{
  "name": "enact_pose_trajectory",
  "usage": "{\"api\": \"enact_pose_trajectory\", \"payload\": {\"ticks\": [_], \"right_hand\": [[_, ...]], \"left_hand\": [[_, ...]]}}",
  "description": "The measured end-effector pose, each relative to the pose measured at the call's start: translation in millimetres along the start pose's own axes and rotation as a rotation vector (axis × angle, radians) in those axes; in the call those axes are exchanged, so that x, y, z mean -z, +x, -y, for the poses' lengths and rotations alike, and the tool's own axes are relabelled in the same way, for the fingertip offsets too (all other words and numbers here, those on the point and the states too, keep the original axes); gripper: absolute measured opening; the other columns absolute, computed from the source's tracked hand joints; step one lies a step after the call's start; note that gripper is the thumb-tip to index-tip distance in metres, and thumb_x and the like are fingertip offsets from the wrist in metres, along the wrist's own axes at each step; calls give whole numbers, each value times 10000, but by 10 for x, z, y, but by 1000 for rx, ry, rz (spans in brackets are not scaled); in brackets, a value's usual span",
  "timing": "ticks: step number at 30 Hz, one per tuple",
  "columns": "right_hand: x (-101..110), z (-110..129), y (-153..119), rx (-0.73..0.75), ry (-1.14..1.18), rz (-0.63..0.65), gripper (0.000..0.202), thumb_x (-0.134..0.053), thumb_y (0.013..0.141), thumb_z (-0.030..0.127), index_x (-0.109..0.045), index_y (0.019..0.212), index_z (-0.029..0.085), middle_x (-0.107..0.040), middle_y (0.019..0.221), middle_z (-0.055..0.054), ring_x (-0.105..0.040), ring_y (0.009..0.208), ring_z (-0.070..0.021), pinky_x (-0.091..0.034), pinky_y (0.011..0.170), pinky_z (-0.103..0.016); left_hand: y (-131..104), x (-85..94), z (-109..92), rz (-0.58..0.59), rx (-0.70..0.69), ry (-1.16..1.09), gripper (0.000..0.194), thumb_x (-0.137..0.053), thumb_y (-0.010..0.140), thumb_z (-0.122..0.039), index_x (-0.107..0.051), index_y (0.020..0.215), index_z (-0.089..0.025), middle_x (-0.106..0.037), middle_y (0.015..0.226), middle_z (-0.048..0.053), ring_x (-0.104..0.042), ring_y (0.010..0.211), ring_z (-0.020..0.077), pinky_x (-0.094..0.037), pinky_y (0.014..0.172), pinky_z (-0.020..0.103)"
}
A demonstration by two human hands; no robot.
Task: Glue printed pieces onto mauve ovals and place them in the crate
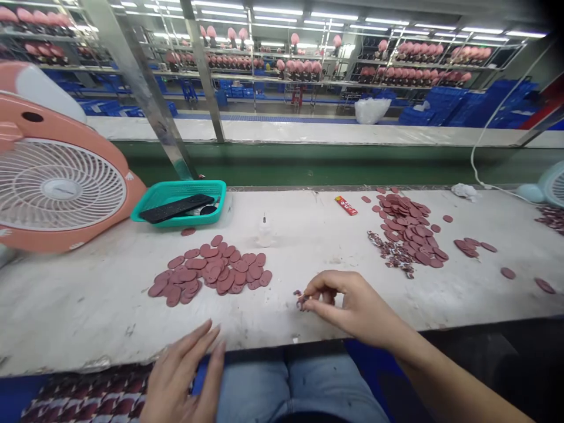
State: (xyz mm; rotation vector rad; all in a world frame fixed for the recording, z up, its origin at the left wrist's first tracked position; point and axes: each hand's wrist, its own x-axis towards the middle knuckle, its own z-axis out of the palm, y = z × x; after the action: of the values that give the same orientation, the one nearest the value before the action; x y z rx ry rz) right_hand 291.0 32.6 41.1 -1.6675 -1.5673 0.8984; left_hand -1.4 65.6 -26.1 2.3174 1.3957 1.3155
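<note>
Between the thumb and fingers of my right hand (343, 299) is a small dark-red and metallic piece (301, 299), held just over the white table (282, 329). Its exact kind is too small to make out. My left hand (185, 376) is at the table's front edge, fingers stretched out and holding nothing. Beyond it lies a pile of flat oval dark-red pieces (215, 270), some showing small holes. Farther right is another pile of oval pieces (409, 226), with a cluster of small shiny brown pieces (392, 252) against its near side.
An orange fan (61, 170) stands at the left beside a teal basket (180, 217) holding a black object. A thin upright pin (264, 218) and a red packet (346, 205) are toward the back. Below the table at left, patterned dark-red pieces (88, 399) lie in rows.
</note>
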Motion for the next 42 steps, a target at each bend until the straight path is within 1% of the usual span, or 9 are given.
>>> {"api": "enact_pose_trajectory", "payload": {"ticks": [5, 11, 16, 20, 24, 26, 30, 36, 42], "right_hand": [[155, -474, 73, -119, -137, 3, 168, -653, 890, 331, -751, 889, 195, -742, 785, -56, -635, 671, -189, -458, 603, -297], [249, -513, 372, -78, -223, -37, 273, -671, 881, 410, -716, 1040, 193, -737, 994, -90, -681, 878, -253, -512, 760, -371], [10, -454, 1032, 22, -238, -109, 631, -725, 876, 441, -509, 1412, 190, -585, 1375, -141, -536, 1275, -313, -478, 1013, -480], [-235, -426, 1452, 99, -242, -81, 425, -672, 947, 378, -585, 1312, 178, -591, 1344, -109, -566, 1243, -293, -463, 1047, -541], [-351, -406, 1578, 142, -149, -38, 286, -650, 967, 361, -644, 1167, 156, -649, 1206, -84, -640, 1081, -235, -535, 948, -462], [-361, -375, 1543, 135, -55, -51, 269, -640, 970, 364, -634, 1135, 152, -651, 1150, -75, -645, 1018, -216, -549, 896, -424], [-380, -215, 1225, 91, 186, -64, 262, -515, 986, 438, -552, 1064, 191, -620, 941, -33, -617, 788, -170, -546, 685, -318], [-726, 101, 428, -29, 446, 179, 442, -732, 793, 537, -526, 1012, 213, -513, 684, 50, -467, 487, -109, -409, 399, -231], [-1039, 210, 48, -105, 638, 358, 487, -784, 764, 511, -506, 1034, 215, -589, 719, 34, -486, 500, -99, -384, 416, -206]], "left_hand": [[402, -268, 3, 175, -76, 273, 333, -587, 955, -289, -698, 1259, -210, -582, 1396, 183, -510, 1272, 388, -422, 1061, 592], [421, -424, 19, 308, -49, 394, 433, -634, 934, -381, -663, 1339, -231, -508, 1529, 172, -430, 1371, 412, -338, 1104, 648], [384, -492, -19, 265, -59, 276, 344, -675, 917, -331, -708, 1253, -265, -669, 1387, 111, -527, 1320, 368, -220, 1159, 643], [311, -465, -66, 251, -60, 190, 207, -626, 953, -302, -763, 1105, -330, -754, 1258, 29, -596, 1261, 320, -146, 1192, 598], [98, -365, -109, 311, -81, 63, 361, -682, 920, -378, -688, 1279, -332, -745, 1284, 28, -585, 1296, 298, -39, 1216, 535], [-21, -297, -120, 360, -98, -16, 459, -732, 874, -430, -657, 1321, -366, -749, 1277, 10, -607, 1275, 263, -88, 1219, 464], [-191, -171, -171, 340, -9, -162, 266, -629, 962, -244, -751, 1128, -413, -818, 1066, -64, -731, 1006, 162, -197, 1186, 404], [-248, -38, -365, 203, 366, -434, 239, -555, 993, -284, -782, 1019, -212, -825, 927, 62, -761, 847, 215, -564, 844, 347], [-184, 89, -445, 161, 768, -868, 201, -744, 857, -371, -825, 964, -222, -821, 942, 67, -744, 888, 241, -569, 859, 328]]}}
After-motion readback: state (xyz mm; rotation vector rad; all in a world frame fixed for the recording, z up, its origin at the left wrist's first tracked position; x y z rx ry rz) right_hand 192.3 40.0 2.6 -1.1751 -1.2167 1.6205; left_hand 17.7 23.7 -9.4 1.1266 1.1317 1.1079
